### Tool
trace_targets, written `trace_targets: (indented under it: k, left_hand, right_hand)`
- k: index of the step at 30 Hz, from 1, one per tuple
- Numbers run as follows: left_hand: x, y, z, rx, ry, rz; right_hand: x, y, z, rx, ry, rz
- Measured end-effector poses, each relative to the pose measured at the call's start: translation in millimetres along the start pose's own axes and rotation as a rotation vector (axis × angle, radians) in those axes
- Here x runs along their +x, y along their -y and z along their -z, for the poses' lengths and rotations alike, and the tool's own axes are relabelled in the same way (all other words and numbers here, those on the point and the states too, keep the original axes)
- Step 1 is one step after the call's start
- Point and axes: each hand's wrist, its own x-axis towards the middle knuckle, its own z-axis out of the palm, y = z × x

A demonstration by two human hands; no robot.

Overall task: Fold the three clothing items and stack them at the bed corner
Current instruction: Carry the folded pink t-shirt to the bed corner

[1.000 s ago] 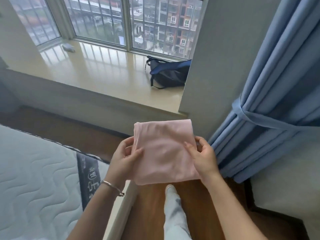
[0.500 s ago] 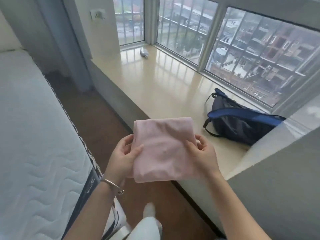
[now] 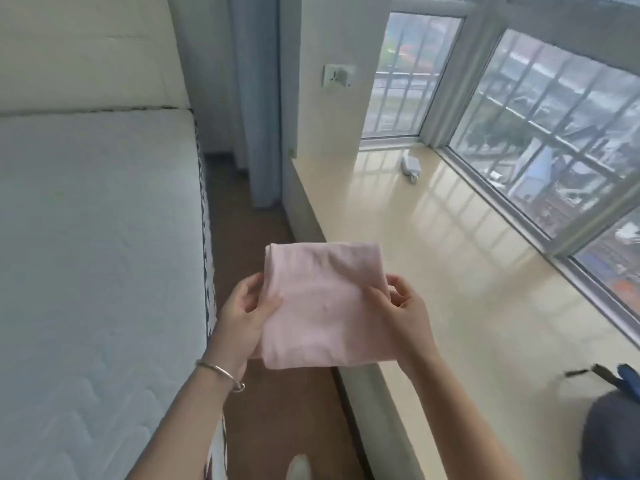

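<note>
Folded pink garment: held in mid-air, pinched at its edges by left hand and right hand, fingers clamped on cloth; bed alongside.

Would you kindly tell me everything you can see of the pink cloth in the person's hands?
The pink cloth is pale, soft-looking fabric, folded into a compact, roughly square bundle with faint creases and layered edges at its top left. It is held in the air, face tilted toward the camera, between the mattress and the ledge. The left hand grips its left edge, thumb on top; the right hand pinches its right edge.
</note>
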Motion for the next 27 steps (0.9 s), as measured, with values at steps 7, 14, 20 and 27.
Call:
trace_targets:
  k: [7, 14, 20, 27]
  left_hand:
    - [134.3, -36.9, 23.0, 0.000, -0.202, -0.021]
    - [292.9, -75.4, 33.1, -0.045, -0.354, -0.037]
    - [416.9, -128.2, 56.4, -0.056, -0.463, -0.017]
    - [552.1, -156.1, 110.4, -0.063, -0.537, 0.002]
  right_hand:
    - [151.4, 43.2, -85.6, -0.045, 0.203, 0.048]
    - [321.9, 80.9, -179.2, -0.079, 0.362, 0.129]
    - [449.6, 131.0, -264.2, -0.123, 0.456, 0.165]
    - [565.3, 162.1, -374.3, -0.172, 0.505, 0.156]
